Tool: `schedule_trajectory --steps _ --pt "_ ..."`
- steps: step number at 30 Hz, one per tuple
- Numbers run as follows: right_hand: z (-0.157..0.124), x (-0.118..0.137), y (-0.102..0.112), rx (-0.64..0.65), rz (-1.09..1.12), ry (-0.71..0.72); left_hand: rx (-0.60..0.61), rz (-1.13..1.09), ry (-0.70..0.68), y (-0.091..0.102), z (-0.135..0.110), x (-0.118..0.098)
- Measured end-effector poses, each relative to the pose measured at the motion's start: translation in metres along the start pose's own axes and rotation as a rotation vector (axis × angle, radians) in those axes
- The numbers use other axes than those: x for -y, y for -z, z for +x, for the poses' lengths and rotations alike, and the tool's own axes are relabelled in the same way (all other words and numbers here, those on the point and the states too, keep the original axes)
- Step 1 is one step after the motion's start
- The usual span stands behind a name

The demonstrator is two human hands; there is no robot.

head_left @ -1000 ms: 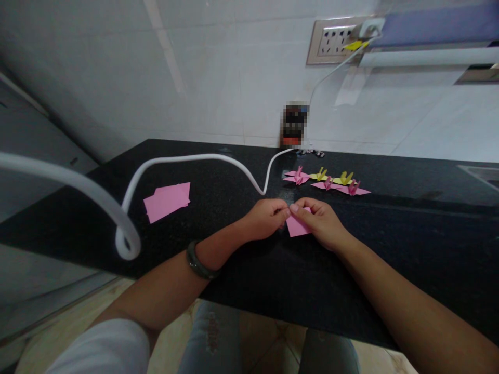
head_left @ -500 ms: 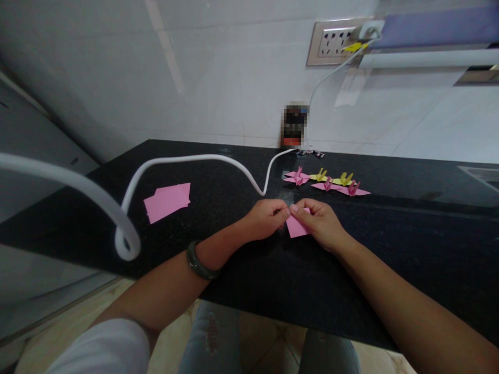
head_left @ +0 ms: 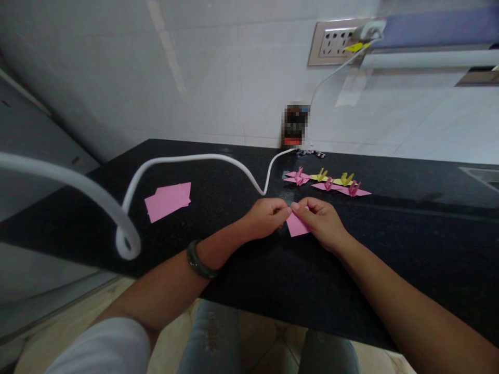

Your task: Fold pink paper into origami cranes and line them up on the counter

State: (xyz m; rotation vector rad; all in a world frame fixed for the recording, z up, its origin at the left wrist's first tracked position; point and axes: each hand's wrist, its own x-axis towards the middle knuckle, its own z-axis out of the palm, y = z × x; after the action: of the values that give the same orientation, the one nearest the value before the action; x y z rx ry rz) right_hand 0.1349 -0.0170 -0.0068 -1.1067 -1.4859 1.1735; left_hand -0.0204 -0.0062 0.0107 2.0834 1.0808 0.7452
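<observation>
A small folded piece of pink paper is pinched between my hands just above the black countertop. My left hand grips its upper left corner, thumb and fingers pressed together. From the other side my right hand holds the sheet, with the thumb lying over its top edge. The two thumb tips nearly meet. Both sets of fingers partly cover the paper, so its far edge is hidden. Beyond my hands stand folded paper cranes, pink ones and yellow ones, in a loose group.
Pink paper sheets lie overlapped on the left of the black countertop. A thick white flexible tube curves across the left side toward a blurred upright object by the wall. A socket panel holds a plug and cable.
Almost nothing differs. My right thumb and fingers have shifted very slightly on the pink paper, and both hands keep their hold.
</observation>
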Motion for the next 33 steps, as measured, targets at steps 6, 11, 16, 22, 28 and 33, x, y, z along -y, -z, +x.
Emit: schedule_trajectory --steps 6,11,16,22,28,33 --pt "0.0004 0.0006 0.0013 -0.008 -0.068 0.015 -0.004 0.016 -0.011 -0.0009 0.0005 0.0013" --pt "0.0005 0.0034 0.0036 0.025 -0.192 0.047 -0.005 0.027 -0.001 -0.0020 0.0011 0.0007" --pt "0.0007 0.0052 0.0048 0.056 -0.260 0.052 -0.008 0.047 0.036 -0.0022 0.0020 -0.0015" --pt "0.0022 -0.0001 0.0057 -0.025 -0.219 0.021 -0.049 0.068 0.041 -0.0014 0.0032 -0.0013" --pt "0.0031 -0.0031 0.0039 -0.066 -0.063 -0.011 -0.076 0.067 0.053 -0.0014 0.0034 0.0006" --pt "0.0015 0.0003 0.0028 -0.068 -0.012 -0.019 -0.029 0.035 0.037 -0.0017 0.0031 0.0023"
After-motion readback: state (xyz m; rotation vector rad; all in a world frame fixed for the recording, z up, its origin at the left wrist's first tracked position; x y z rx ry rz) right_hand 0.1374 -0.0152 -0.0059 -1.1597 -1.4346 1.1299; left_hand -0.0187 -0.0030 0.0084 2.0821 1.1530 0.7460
